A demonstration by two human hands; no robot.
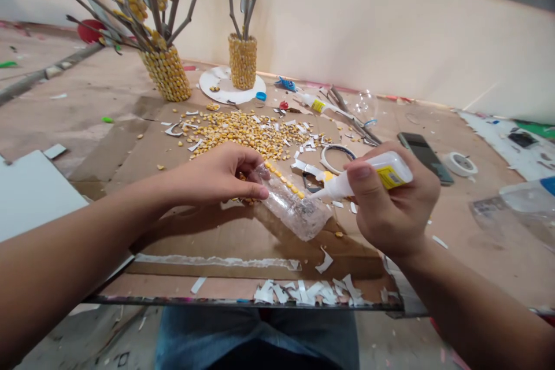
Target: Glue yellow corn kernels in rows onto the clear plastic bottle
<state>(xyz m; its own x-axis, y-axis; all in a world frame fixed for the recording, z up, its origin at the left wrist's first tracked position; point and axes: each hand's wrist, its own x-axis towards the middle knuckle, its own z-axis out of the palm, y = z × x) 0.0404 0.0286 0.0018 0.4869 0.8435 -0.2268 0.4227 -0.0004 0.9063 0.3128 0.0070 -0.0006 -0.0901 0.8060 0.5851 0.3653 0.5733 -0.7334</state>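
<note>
My left hand (pixel 232 176) grips the far left end of a clear plastic bottle piece (pixel 299 217), which lies tilted on its side. Along its upper side runs a single row of yellow corn kernels (pixel 284 179). My right hand (pixel 392 202) is closed around a white glue bottle (pixel 368 176) with a yellow label. The nozzle points left and down, its tip at the plastic by the lower end of the kernel row. A heap of loose corn kernels (pixel 243 133) lies just beyond my left hand.
Two kernel-covered pots with branches stand at the back, one pot (pixel 167 75) left, another pot (pixel 243 60) on a white plate (pixel 210 84). A tape roll (pixel 338 157), a phone (pixel 425 157) and a second glue bottle (pixel 314 102) lie around. Paper scraps (pixel 312 292) litter the front edge.
</note>
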